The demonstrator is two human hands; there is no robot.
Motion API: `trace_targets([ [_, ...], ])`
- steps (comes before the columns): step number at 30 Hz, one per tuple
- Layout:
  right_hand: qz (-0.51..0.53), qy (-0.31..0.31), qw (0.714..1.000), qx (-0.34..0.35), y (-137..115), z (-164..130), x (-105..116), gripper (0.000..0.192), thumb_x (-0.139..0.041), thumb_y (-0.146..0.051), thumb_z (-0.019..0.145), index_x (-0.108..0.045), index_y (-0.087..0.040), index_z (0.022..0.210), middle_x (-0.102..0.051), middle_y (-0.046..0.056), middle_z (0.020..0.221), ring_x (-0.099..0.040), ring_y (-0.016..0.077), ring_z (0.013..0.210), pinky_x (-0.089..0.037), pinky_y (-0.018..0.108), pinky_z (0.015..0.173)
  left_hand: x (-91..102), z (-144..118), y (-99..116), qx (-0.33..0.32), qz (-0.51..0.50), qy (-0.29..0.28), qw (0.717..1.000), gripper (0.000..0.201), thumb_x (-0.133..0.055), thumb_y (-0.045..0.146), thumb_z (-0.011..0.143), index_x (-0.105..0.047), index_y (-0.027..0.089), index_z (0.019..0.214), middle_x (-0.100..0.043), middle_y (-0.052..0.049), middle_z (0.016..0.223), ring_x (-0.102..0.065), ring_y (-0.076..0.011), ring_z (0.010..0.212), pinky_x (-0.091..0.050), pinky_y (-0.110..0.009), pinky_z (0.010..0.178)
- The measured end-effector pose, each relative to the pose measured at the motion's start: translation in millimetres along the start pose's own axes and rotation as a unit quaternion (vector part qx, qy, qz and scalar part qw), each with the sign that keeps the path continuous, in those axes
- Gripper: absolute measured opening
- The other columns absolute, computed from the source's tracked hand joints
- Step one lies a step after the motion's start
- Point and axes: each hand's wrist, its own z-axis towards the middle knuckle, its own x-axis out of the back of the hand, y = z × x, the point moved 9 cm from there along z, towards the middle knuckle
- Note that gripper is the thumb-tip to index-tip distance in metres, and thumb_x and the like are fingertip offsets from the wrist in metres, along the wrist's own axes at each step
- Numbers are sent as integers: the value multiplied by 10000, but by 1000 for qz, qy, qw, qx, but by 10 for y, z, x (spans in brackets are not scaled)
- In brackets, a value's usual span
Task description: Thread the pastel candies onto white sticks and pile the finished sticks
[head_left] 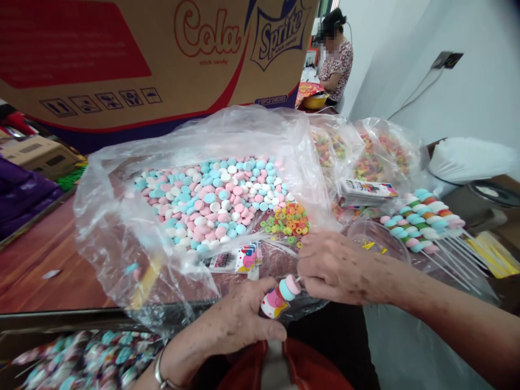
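Note:
My left hand [231,319] grips a short candy skewer [280,296] with a printed paper topper and a blue and a pink candy on it. My right hand [337,268] pinches the stick end of that skewer next to the pink candy. Just beyond both hands lies an open clear plastic bag [122,227] full of pink, blue and white round candies [211,200]. A small heap of coloured ring candies [287,219] lies at the bag's right side. Printed paper toppers [238,259] lie in front of the candies.
Several finished candy skewers [422,222] lie stacked at right beside a clear round tub [376,238]. More bags of ring candy [374,154] and a pack of cards [365,190] sit behind. A big cardboard box [134,54] stands at the back. Another person [335,59] sits far off.

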Motion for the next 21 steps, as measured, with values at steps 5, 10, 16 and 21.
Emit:
trace_targets([
  [5, 16, -37, 998, -55, 65, 56, -27, 301, -529, -278, 917, -622, -160, 657, -623, 21, 657, -503, 150, 669, -320, 289, 665, -16, 22, 33, 2, 68, 12, 998, 237, -724, 313, 780, -589, 193, 934, -623, 13, 841, -540, -173, 738, -346, -234, 635],
  [10, 17, -106, 983, -146, 224, 51, -167, 312, -513, -311, 924, -643, -169, 678, -658, 29, 710, -541, 156, 660, -295, 283, 594, 27, 74, -1, 28, 156, 75, 984, 267, -674, 317, 800, -570, 174, 1001, -617, -26, 805, -555, -223, 740, -340, -274, 642],
  [16, -53, -52, 997, -38, 31, -10, -220, 219, -536, -228, 915, -626, -181, 720, -643, 21, 702, -535, 192, 713, -305, 342, 687, 26, 82, -1, 21, 105, 83, 991, 225, -673, 349, 797, -527, 195, 872, -570, 14, 732, -515, -186, 664, -320, -264, 595],
  [21, -97, 25, 995, 16, -50, -76, -120, 171, -534, -198, 925, -613, -195, 773, -631, 12, 752, -488, 197, 734, -291, 367, 738, 18, 65, 11, -12, 71, 66, 995, 287, -689, 407, 789, -537, 202, 919, -590, 19, 802, -486, -168, 681, -325, -254, 600],
])
